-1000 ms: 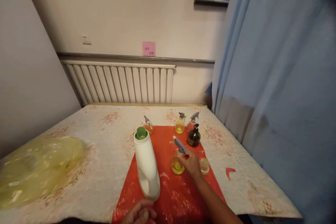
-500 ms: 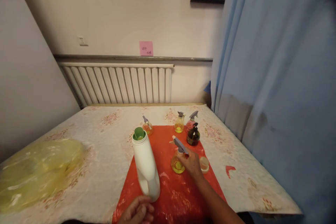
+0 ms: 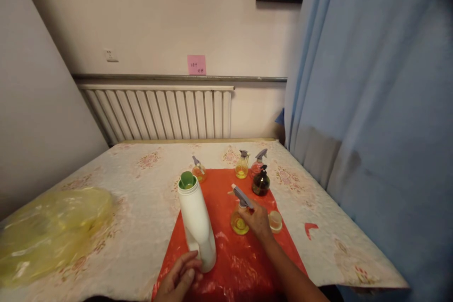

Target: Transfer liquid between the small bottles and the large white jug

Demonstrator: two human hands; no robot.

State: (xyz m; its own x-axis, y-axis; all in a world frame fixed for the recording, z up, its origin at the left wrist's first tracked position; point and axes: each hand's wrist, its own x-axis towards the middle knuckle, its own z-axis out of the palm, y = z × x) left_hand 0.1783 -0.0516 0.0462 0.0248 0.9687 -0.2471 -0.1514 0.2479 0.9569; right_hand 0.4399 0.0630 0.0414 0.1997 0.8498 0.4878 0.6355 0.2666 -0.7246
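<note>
My right hand [image 3: 257,221] grips a clear spray bottle [image 3: 239,223] by its neck, just below the grey trigger head. The bottle is round, holds yellow liquid and stands on a red plastic sheet [image 3: 244,269]. To its left is a tall white jug [image 3: 197,222] with a green rim and spout at its uncapped mouth. My left hand [image 3: 180,273] is at the lower left of the jug, its fingers loosely bent and apart. Its fingertips reach the lower handle; whether they touch it I cannot tell. A pale translucent cap [image 3: 275,222] lies right of my right hand.
Farther back stand a yellow spray bottle [image 3: 241,167], a pink spray bottle [image 3: 257,166], a dark pump bottle [image 3: 261,184] and an orange-tinted bottle [image 3: 198,172]. A yellow plastic bag [image 3: 60,226] lies at left, a red scrap [image 3: 310,230] at right. A blue curtain [image 3: 371,104] hangs alongside.
My left hand has moved up a little toward the jug's handle, with its fingers more stretched out. My right hand and the spray bottle have stayed in place.
</note>
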